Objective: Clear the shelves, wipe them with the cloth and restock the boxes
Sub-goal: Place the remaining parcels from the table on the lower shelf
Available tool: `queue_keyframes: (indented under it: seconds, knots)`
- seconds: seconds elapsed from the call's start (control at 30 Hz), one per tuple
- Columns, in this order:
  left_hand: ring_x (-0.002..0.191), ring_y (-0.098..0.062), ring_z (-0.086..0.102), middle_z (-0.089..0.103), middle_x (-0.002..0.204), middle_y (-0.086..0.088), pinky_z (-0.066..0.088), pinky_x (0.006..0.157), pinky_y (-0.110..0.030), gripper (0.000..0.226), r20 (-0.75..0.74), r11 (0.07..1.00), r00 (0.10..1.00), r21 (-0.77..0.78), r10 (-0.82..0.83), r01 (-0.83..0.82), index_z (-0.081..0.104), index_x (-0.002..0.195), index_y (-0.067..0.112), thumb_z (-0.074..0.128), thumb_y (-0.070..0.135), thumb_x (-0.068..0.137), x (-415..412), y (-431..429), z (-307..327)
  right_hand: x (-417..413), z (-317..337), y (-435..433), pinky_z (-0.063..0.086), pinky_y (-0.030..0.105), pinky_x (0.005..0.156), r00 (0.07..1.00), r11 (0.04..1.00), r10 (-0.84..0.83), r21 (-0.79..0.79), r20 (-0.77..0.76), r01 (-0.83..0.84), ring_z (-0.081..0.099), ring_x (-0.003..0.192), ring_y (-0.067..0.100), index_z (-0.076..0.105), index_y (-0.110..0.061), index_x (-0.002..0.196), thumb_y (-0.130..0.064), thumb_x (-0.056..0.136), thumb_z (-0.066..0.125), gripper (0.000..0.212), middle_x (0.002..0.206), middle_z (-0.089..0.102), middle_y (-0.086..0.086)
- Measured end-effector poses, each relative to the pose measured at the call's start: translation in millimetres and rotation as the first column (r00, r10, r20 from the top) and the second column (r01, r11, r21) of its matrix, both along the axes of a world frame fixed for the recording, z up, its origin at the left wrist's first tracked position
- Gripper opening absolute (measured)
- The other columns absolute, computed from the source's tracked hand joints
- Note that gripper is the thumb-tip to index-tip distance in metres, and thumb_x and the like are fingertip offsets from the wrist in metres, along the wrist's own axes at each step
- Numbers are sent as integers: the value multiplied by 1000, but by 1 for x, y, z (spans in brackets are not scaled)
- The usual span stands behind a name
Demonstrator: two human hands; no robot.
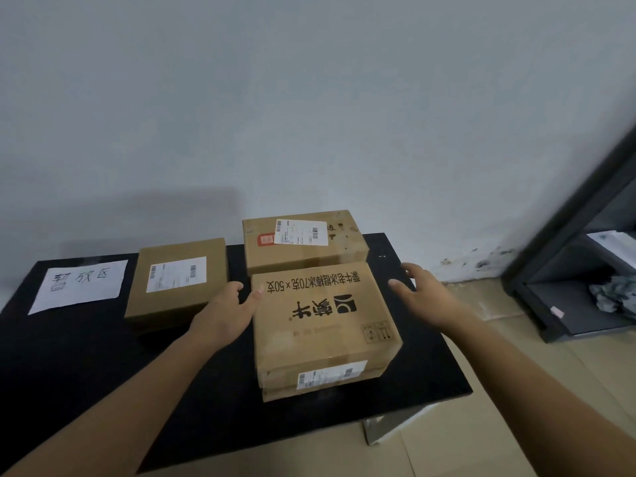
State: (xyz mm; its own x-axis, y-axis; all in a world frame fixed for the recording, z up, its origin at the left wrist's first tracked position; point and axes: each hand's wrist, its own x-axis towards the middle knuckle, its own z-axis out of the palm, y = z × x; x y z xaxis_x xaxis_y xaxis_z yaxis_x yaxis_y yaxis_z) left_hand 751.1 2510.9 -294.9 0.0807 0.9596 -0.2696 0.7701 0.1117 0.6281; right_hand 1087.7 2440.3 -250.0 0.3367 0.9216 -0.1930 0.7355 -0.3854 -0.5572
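The printed box (323, 325) lies flat on the black worktop (86, 356), directly between the two hands, its print upside down to the wearer and its labelled end face towards the person. Its long axis cannot be fixed with certainty under the wide lens; the line of print runs across, from one hand towards the other. The left hand (227, 311) is the nearer: its thumb tip sits at the box's far-left top edge and its fingers (235, 287) are loosely curled beside the left face, holding nothing. The right hand (423, 294) is spread, its fingers (395, 283) straight, just off the far-right corner and not touching. In my judgement the box lies inboard of both sets of fingers, so a two-handed side lift requires the right hand to close the remaining gap leftward. Beyond the fingers, a second box (303, 246) with a shipping label stands against the printed box's far edge. Outboard of the left fingers sits a third labelled box (175, 280), apart from the printed box, then a handwritten paper sheet (81, 284). Well outboard of the right fingers stands the dark shelf unit (568, 270), with a crumpled grey cloth (612, 294) on its bottom shelf.
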Motion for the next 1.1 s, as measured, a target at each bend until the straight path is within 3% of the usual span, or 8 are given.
queue_keyframes:
  seconds: [0.23,0.4,0.57,0.63,0.73,0.93,1.0,1.1]
  knots:
    - [144,-29,40,37,160,-8,33,115,-53,86,111,980,993,-201,31,-8,14,160,20,35,73,95,17,28,-39,2,-45,51,41,48,110,996,993,-36,-113,-85,26,41,144,29,22,-26,160,-52,100,54,73,164,31,7]
    - [136,-27,48,46,153,-5,36,114,-56,92,218,933,964,-352,154,-69,14,160,25,39,79,90,23,39,-66,10,-77,76,44,49,108,973,983,-77,-180,-216,37,40,144,30,17,-25,161,-51,98,57,79,164,30,7]
    - [122,-22,57,57,137,1,44,107,-51,81,326,878,896,-461,301,-127,28,154,28,47,74,90,28,39,-89,19,-105,82,55,28,70,928,961,-112,-276,-355,10,64,107,17,12,-23,162,-53,96,60,87,149,49,6]
    - [118,-19,60,63,130,5,45,105,-50,85,359,858,870,-498,337,-127,34,152,30,50,78,84,29,37,-99,23,-117,81,59,33,71,911,949,-119,-315,-395,-12,70,100,17,18,-26,159,-57,92,63,86,134,62,2]
    - [110,-15,64,69,121,6,49,90,-39,67,413,847,823,-512,390,-144,47,142,32,51,71,88,32,31,-105,26,-134,79,63,45,81,855,939,-161,-344,-492,-22,77,90,19,43,-27,143,-60,91,62,64,109,75,-1]
    - [103,-16,69,73,112,5,50,78,-33,45,452,844,780,-508,433,-174,57,130,32,51,60,95,37,29,-109,25,-147,78,61,48,85,758,932,-229,-363,-611,-12,77,88,24,61,-26,121,-61,91,62,46,99,79,2]
    - [102,-15,70,74,111,6,51,79,-33,43,451,847,778,-498,436,-186,57,128,33,51,60,96,38,28,-109,24,-148,78,62,45,82,749,937,-228,-349,-622,-5,77,88,23,62,-26,121,-62,91,61,47,99,79,2]
    - [106,-17,70,74,112,6,52,96,-45,49,443,857,794,-483,417,-181,57,131,35,52,65,92,37,27,-112,26,-149,74,62,46,83,725,940,-243,-340,-644,13,77,88,24,61,-26,121,-60,92,62,45,98,79,3]
